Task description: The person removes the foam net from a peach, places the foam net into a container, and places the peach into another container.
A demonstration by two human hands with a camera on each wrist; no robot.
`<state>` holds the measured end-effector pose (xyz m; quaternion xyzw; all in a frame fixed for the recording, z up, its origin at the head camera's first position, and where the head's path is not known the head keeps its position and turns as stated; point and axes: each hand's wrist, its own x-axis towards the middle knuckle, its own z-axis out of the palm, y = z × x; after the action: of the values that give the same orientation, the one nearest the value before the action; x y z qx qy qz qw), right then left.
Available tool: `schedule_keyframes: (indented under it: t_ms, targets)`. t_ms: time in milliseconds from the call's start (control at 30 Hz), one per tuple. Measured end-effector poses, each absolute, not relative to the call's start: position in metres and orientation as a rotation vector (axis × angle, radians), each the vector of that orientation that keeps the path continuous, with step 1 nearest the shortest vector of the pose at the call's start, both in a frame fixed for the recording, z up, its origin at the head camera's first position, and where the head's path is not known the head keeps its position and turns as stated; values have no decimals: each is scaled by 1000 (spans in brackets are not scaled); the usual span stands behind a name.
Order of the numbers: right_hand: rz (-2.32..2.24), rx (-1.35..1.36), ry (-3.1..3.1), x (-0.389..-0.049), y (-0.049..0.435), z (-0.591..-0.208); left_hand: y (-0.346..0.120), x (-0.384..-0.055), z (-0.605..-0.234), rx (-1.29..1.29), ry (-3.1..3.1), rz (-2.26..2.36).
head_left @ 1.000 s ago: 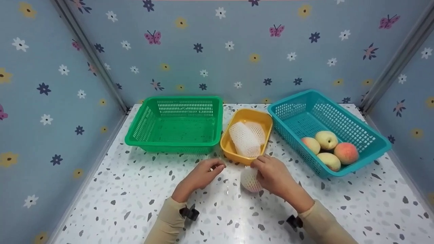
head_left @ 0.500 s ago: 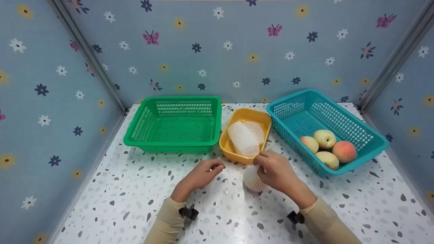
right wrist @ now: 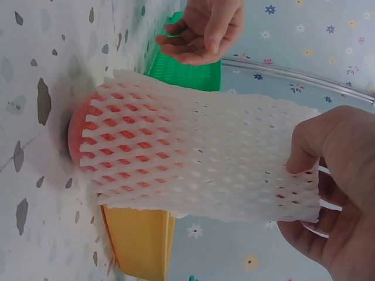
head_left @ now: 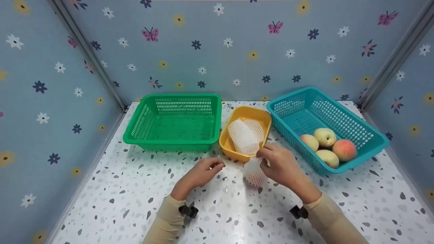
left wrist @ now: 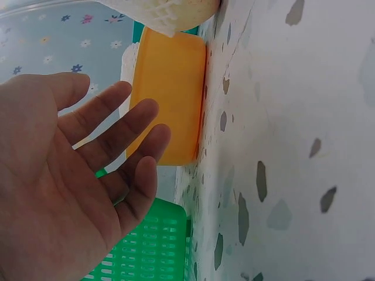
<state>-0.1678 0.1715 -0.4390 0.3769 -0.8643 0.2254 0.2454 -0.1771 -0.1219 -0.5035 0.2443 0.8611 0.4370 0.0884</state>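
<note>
In the head view my right hand (head_left: 281,166) pinches the upper end of a white foam fruit net (head_left: 251,165), just in front of the yellow tray. Inside the net's lower end is a reddish peach (right wrist: 77,134), its bare bottom close to the table in the right wrist view. The net stretches well above the fruit, with thumb and fingers at its top edge. To the left of it, my left hand (head_left: 203,172) hovers low over the table holding nothing. Its fingers (left wrist: 126,126) are loosely bent and spread in the left wrist view.
The yellow tray (head_left: 234,156) holds foam nets (head_left: 243,137) lying flat. A green basket (head_left: 183,130) stands at its left. On the right, a teal basket (head_left: 296,120) holds several bare peaches (head_left: 344,150). Flowered walls (head_left: 217,51) enclose the speckled table (head_left: 217,217).
My right hand has moved slightly up and right, drawing the foam net upward so more of it extends above the peach. The left hand stays in place.
</note>
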Motion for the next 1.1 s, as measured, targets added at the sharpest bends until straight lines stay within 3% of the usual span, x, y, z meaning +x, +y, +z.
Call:
schedule_keyframes:
  t_ms: [1100]
  targets:
    - [523, 979, -2321, -170, 206, -400, -121, -174, -502, 719, 2574, 1220]
